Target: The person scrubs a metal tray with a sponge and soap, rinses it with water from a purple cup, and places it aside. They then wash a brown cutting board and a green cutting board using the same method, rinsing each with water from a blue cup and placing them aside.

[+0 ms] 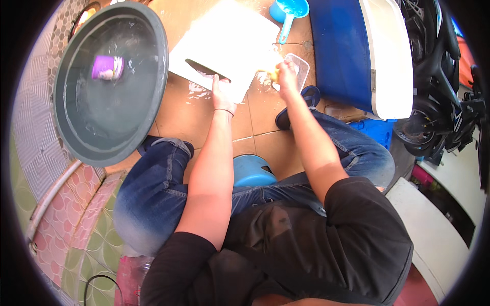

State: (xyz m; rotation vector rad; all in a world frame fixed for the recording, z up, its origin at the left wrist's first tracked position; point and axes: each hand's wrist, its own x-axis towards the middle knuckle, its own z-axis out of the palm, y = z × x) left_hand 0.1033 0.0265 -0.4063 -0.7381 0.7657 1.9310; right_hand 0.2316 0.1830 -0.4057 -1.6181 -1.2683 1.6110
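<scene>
My left hand (pixel 223 93) grips the near edge of a white board or panel (pixel 226 42), with the thumb at its long dark slot. The board is overexposed, so its surface detail is lost. To its right, my right hand (pixel 287 76) holds a yellowish sponge-like item (pixel 274 74), partly hidden by the fingers. Just beyond that hand, a clear plastic container (pixel 303 69) rests on the wet tiles. At the left stands a large grey round basin (pixel 162 76) of water, in which a purple container (pixel 102 67) lies.
A light blue dipper (pixel 289 15) lies beyond the container. A blue-and-white cooler box or lid (pixel 344 49) stands at the right, near a blue crate (pixel 373 132) and a motorcycle (pixel 432 88). A blue plastic stool (pixel 250 172) is between my legs.
</scene>
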